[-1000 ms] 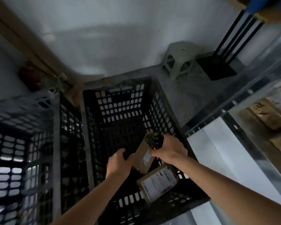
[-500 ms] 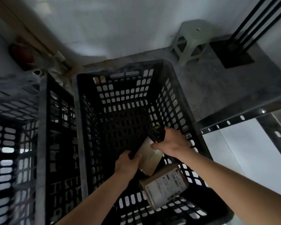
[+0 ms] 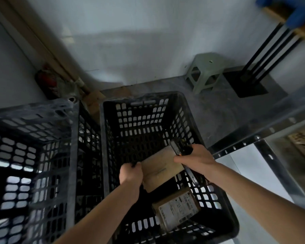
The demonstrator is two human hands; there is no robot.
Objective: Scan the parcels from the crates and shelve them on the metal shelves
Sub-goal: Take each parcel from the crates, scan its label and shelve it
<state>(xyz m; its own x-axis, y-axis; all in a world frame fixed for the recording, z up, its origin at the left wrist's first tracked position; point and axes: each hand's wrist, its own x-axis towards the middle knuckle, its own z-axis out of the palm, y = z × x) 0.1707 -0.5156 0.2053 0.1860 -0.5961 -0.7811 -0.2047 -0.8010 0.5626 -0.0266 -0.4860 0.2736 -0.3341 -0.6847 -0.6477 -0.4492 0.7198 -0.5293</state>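
My left hand (image 3: 130, 175) grips the left edge of a brown cardboard parcel (image 3: 161, 169) and holds it up inside the black plastic crate (image 3: 141, 97). My right hand (image 3: 196, 158) holds a black handheld scanner (image 3: 177, 147) just over the parcel's right end. A second parcel (image 3: 176, 210) with a white shipping label lies flat on the crate's bottom, near its front right corner. The metal shelf frame (image 3: 236, 148) runs along the right, with a brown parcel (image 3: 301, 147) partly visible on it.
Another black crate (image 3: 33, 118) stands to the left, touching the first. A pale green plastic stool (image 3: 206, 71) sits by the back wall. Black rods on a dark base (image 3: 250, 85) stand to its right. A red object (image 3: 46, 80) is in the left corner.
My left hand has lifted the parcel higher and turned its plain brown face up. The scanner in my right hand stays beside it. The view has tilted up, showing more wall and shelf.
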